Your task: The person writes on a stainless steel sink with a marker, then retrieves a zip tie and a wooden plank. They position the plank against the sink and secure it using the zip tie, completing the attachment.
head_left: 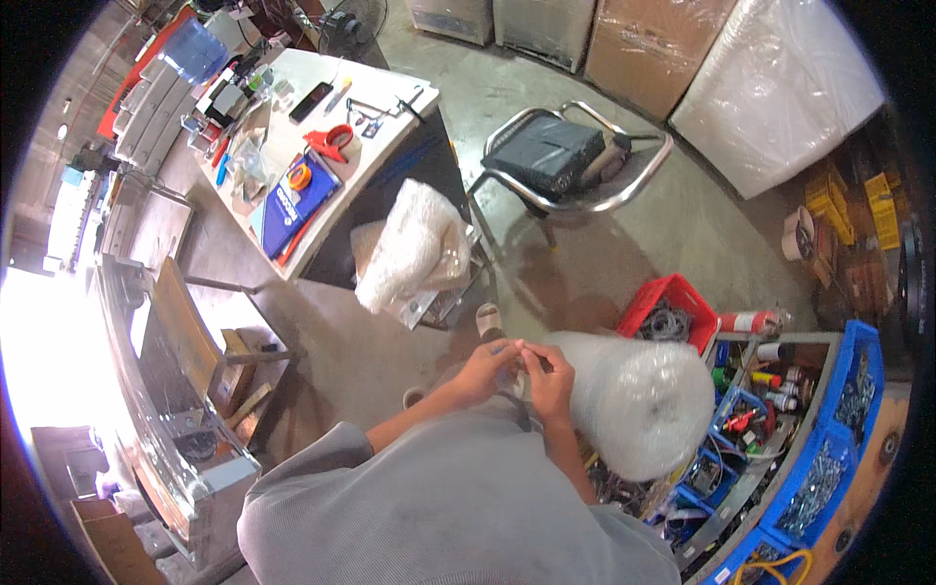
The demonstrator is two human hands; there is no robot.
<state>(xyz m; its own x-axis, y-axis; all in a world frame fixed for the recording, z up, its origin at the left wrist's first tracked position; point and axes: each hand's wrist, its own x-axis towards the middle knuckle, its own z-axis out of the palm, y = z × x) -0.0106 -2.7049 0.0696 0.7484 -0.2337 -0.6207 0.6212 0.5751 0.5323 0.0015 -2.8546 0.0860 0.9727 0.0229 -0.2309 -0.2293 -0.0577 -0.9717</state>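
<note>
In front of my body, my left hand [485, 373] and my right hand [550, 378] meet, their fingertips pinched together. Whatever lies between the fingers is too small to make out. Close by my right hand stands a large roll of bubble wrap [651, 402]. Past my hands, a bundle in bubble wrap [417, 244] rests on something low beside the desk. One of my shoes [488, 317] shows on the floor just beyond my fingers.
A white desk [375, 151] carries a blue folder [297, 200], an orange tape dispenser [331, 142] and a phone [310, 101]. Metal-armed chair [551, 156] stands right of it. Red crate [673, 310], tool shelf [746, 419] and blue screw bins [817, 483] are on my right; wooden pieces [190, 327] left.
</note>
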